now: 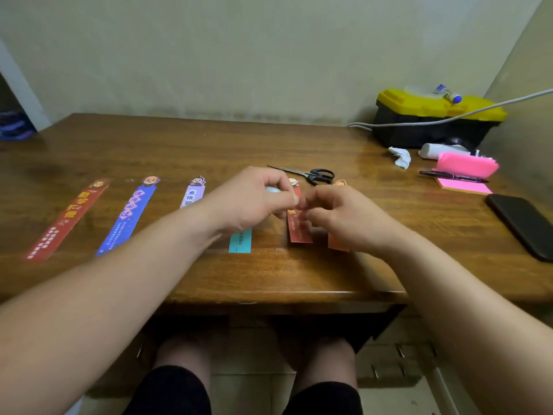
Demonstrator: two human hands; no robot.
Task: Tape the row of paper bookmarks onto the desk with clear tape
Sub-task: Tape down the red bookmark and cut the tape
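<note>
Several paper bookmarks lie in a row on the wooden desk (269,274): a red bookmark (67,218), a blue bookmark (127,217), a lilac bookmark (193,194), a teal bookmark (240,241), a dark red bookmark (297,232) and an orange bookmark (337,245). My left hand (254,199) grips a small roll of clear tape (273,189), mostly hidden inside the fingers. My right hand (338,217) pinches at the tape's end close to the left fingertips. Both hands hover over the dark red bookmark.
Black scissors (311,174) lie just behind my hands. At the right are pink sticky notes (465,175) with a pen (452,176), a black phone (525,226), a crumpled tissue (399,157), a white tube (434,150) and a yellow-lidded black toolbox (434,118) with a cable.
</note>
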